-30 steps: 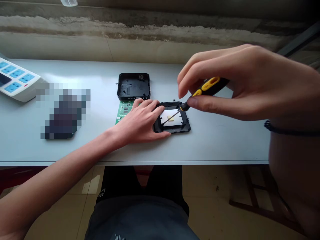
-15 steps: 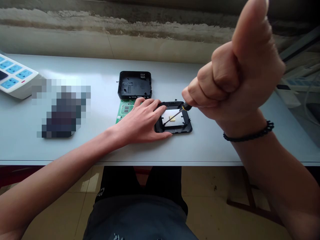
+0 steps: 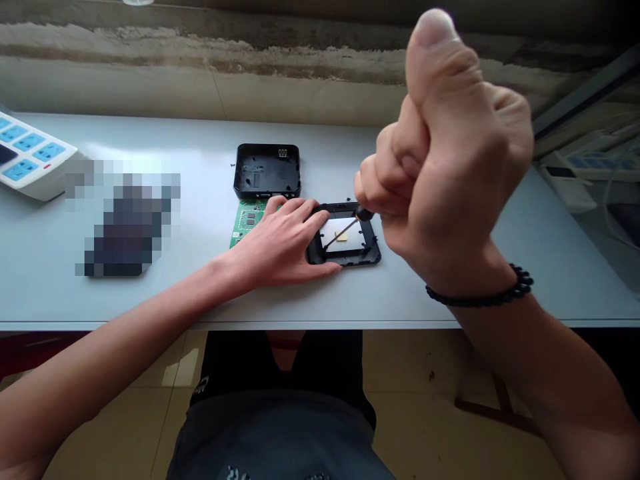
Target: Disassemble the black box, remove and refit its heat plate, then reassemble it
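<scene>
My right hand [image 3: 445, 153] is closed round the dark handle of a screwdriver [image 3: 347, 227], thumb pointing up. The thin shaft slants down to the left, its tip at the near left corner of a white plate [image 3: 353, 235] inside a black plastic cover [image 3: 372, 257]. On that plate lies a small yellow pad [image 3: 342, 237]. My left hand [image 3: 277, 243] grips the cover's left side, thumb along the near edge and forefinger at the far left corner. Under its other fingers a green circuit board [image 3: 245, 217] is partly hidden. Behind the board stands an open black case [image 3: 267, 172].
A white power strip [image 3: 47, 160] with blue sockets lies at the far left. Near it is a dark pixelated object [image 3: 123, 230]. Small screws [image 3: 349, 199] lie by the cover and the case. The table's front edge [image 3: 300, 325] runs before my lap.
My right hand has turned about the screwdriver, its thumb and wrist swinging to the left. The screwdriver tip stays at the same corner. My left hand keeps its hold; the view shifts slightly.
</scene>
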`<act>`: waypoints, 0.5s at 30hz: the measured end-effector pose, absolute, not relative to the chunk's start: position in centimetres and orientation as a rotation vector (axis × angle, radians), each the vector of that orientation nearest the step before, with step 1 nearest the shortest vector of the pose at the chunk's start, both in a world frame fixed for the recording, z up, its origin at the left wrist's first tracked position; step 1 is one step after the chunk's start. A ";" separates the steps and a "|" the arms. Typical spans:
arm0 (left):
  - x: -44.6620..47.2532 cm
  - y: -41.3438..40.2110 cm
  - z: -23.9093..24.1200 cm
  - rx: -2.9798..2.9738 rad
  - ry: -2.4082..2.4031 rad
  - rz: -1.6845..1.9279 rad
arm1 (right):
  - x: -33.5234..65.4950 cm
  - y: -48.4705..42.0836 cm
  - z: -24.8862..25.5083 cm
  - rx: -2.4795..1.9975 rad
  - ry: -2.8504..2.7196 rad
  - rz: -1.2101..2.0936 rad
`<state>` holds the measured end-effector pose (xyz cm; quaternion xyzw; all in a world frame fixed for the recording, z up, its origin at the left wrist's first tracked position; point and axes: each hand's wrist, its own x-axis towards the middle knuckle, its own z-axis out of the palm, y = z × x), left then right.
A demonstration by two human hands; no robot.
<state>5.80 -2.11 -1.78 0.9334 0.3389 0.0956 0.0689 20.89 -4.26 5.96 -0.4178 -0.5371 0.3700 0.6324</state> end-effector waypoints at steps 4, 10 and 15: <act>5.7 -2.1 -1.9 2.831 1.021 0.297 | 21.5 -3.5 5.6 -0.948 -1.362 0.873; 5.7 -2.1 -1.9 2.842 1.015 0.317 | 24.8 -4.1 7.0 -1.044 -2.050 0.654; 5.8 -2.1 -1.8 2.836 1.013 0.313 | 28.3 -4.1 9.0 -0.962 -2.456 0.488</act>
